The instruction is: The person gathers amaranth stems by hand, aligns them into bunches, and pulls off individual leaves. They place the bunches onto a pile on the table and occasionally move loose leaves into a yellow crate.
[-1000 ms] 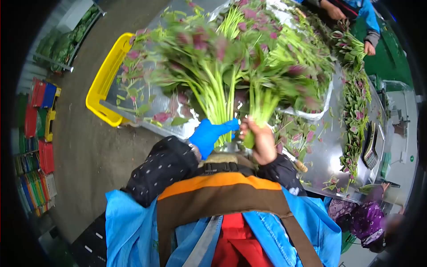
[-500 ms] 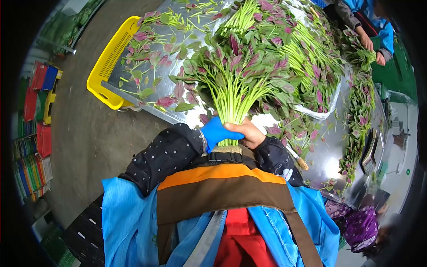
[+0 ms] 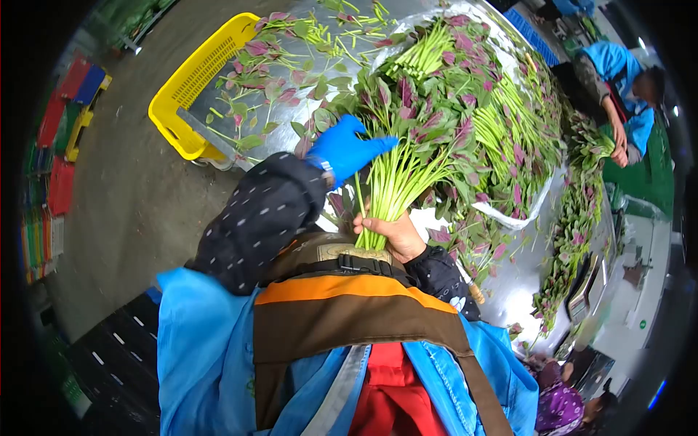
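Observation:
My bare right hand (image 3: pixel 396 234) is wrapped round the lower stems of a bunch of red-and-green amaranth (image 3: pixel 398 182), close to my waist. The stems fan upward and their leafy tops lean away from me. My left hand (image 3: pixel 349 150), in a blue glove, is at the left side of the bunch, above the right hand. Its thumb and forefinger are apart, with the forefinger reaching across the upper stems. Whether the glove touches the leaves is hard to tell. Behind the bunch lies a big heap of amaranth (image 3: pixel 509 123) on white plastic.
A yellow crate (image 3: pixel 190 94) stands at the table's left edge, beside loose leaves and cut stems (image 3: pixel 265 80). A wooden-handled tool (image 3: pixel 476 293) lies near my right sleeve. Along the right runs a row of amaranth (image 3: pixel 574 218). Across the table, a person (image 3: pixel 618 94) handles greens.
My left hand has let go of the stem ends and moved up and left, beside the leaves. My right hand still grips the bunch. The view has shifted slightly.

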